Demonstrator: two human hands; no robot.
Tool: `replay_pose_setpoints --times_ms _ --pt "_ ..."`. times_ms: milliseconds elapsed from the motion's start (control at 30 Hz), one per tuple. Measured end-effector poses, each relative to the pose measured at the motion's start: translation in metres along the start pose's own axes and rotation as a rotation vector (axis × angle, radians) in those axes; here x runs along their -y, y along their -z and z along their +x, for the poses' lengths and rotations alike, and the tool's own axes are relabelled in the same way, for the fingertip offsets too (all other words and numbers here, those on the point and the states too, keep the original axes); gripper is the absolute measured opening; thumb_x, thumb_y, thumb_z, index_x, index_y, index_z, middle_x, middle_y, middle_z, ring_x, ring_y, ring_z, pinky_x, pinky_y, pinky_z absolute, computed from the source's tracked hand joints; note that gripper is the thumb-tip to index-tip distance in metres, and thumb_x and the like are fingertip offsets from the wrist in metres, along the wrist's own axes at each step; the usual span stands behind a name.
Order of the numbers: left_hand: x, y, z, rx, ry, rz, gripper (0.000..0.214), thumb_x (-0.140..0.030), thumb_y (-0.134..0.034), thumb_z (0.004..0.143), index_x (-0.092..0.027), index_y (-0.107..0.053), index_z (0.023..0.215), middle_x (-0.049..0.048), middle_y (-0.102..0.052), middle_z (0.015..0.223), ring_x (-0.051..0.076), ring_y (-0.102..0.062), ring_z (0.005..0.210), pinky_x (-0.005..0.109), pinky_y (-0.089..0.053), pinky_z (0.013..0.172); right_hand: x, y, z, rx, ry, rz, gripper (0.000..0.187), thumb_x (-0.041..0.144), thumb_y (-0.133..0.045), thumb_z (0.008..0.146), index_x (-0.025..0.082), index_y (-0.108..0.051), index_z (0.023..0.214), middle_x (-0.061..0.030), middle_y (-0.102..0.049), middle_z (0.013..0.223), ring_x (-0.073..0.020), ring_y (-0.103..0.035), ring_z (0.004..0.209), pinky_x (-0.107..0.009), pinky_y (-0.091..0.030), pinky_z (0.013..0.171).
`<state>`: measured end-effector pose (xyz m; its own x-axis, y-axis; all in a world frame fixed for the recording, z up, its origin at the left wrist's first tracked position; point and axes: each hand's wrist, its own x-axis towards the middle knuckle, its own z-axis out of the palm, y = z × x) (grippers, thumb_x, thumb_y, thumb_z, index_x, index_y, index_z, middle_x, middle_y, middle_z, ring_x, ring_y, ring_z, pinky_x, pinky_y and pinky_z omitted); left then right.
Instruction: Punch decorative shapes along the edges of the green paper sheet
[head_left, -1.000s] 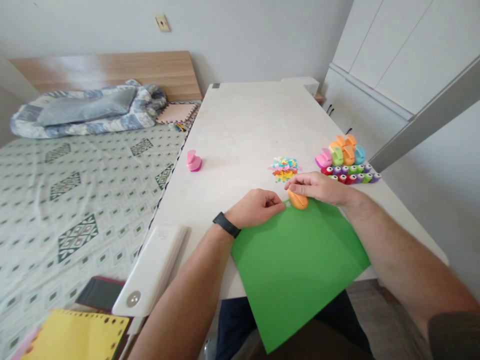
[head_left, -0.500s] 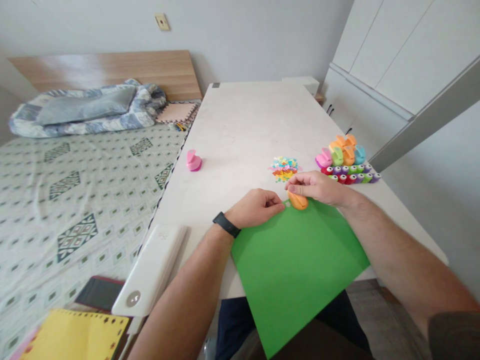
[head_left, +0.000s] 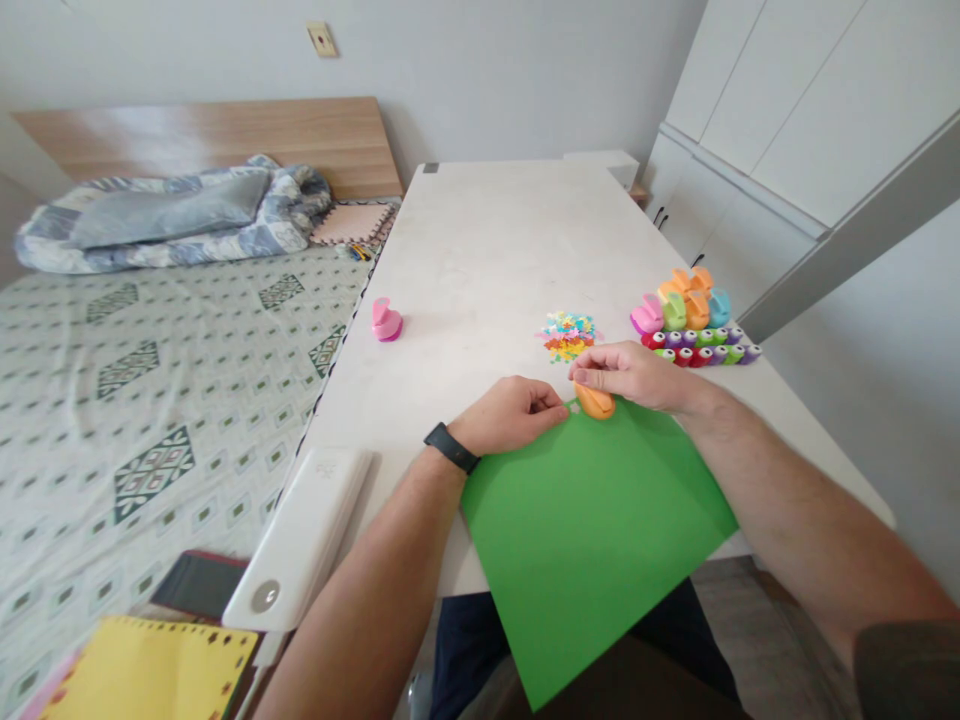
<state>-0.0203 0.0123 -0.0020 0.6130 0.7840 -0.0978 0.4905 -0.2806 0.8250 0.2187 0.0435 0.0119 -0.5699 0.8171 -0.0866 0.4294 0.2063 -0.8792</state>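
Note:
A large sheet of green paper (head_left: 600,530) lies over the table's near edge and hangs past it. My right hand (head_left: 626,375) grips an orange craft punch (head_left: 595,401) at the paper's far edge. My left hand (head_left: 517,415), with a black band on the wrist, pinches the same edge just left of the punch. Between the left fingertips and the punch, a small pale cut-out shape shows in the green paper. Just beyond the punch lies a pile of small colourful paper cut-outs (head_left: 570,335).
Several coloured craft punches (head_left: 696,310) and small round-topped punches (head_left: 705,347) stand at the right. A pink punch (head_left: 386,320) sits near the table's left edge. At the near left are a white device (head_left: 304,535) and yellow punched paper (head_left: 150,665). A bed (head_left: 172,370) adjoins the left.
Hands, punch and green paper hold nearly the same position. Only a very slight shift of the view is visible.

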Motion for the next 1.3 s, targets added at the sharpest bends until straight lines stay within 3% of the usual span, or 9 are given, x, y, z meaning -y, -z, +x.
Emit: replay_pose_setpoints --times_ms 333,500,733,967,1167,1300 --pt "0.001 0.0 0.0 0.001 -0.006 0.01 0.034 -0.045 -0.057 0.093 -0.016 -0.072 0.088 0.0011 -0.07 0.076 0.011 -0.057 0.065 0.023 -0.042 0.061 0.002 -0.002 0.0 0.002 0.018 -0.024 0.038 0.054 -0.065 0.092 0.017 -0.071 0.094 -0.0023 -0.063 0.075 -0.0141 -0.053 0.065 -0.029 -0.041 0.059" --pt "0.001 -0.001 0.0 0.004 -0.009 0.004 0.033 -0.045 -0.057 0.093 -0.016 -0.072 0.089 0.0012 -0.07 0.076 0.011 -0.058 0.065 0.023 -0.042 0.061 -0.002 -0.006 0.002 -0.073 -0.008 0.005 0.039 0.055 -0.067 0.089 0.016 -0.069 0.088 -0.001 -0.061 0.069 -0.0138 -0.052 0.062 -0.028 -0.041 0.058" --pt "0.001 -0.001 -0.001 -0.003 -0.004 0.021 0.033 -0.045 -0.056 0.093 -0.016 -0.071 0.087 0.0012 -0.07 0.076 0.012 -0.058 0.066 0.023 -0.042 0.062 -0.008 -0.004 0.004 -0.029 0.023 0.049 0.042 0.06 -0.066 0.089 0.018 -0.071 0.093 -0.0029 -0.065 0.077 -0.0165 -0.057 0.071 -0.03 -0.045 0.065" --pt "-0.001 0.001 -0.001 0.005 -0.003 0.019 0.034 -0.046 -0.057 0.093 -0.016 -0.072 0.087 0.0013 -0.07 0.076 0.012 -0.057 0.065 0.024 -0.042 0.061 -0.001 -0.005 0.005 -0.158 0.014 0.143 0.046 0.064 -0.062 0.09 0.019 -0.07 0.091 -0.0036 -0.068 0.081 -0.0174 -0.059 0.072 -0.031 -0.046 0.068" --pt "-0.002 0.001 -0.002 0.012 0.006 0.036 0.034 -0.046 -0.057 0.093 -0.016 -0.072 0.086 0.001 -0.07 0.076 0.011 -0.057 0.065 0.023 -0.042 0.062 0.001 -0.004 0.012 -0.419 0.021 0.241 0.049 0.068 -0.058 0.091 0.021 -0.067 0.082 -0.0056 -0.071 0.08 -0.0193 -0.062 0.075 -0.033 -0.049 0.072" --pt "-0.001 0.0 -0.002 0.009 0.005 0.031 0.035 -0.047 -0.057 0.093 -0.016 -0.072 0.087 0.0015 -0.071 0.076 0.012 -0.058 0.066 0.024 -0.042 0.062 -0.004 -0.003 0.017 -0.499 -0.005 0.308 0.046 0.067 -0.064 0.088 0.021 -0.065 0.093 -0.0064 -0.073 0.086 -0.0194 -0.064 0.079 -0.032 -0.05 0.073"
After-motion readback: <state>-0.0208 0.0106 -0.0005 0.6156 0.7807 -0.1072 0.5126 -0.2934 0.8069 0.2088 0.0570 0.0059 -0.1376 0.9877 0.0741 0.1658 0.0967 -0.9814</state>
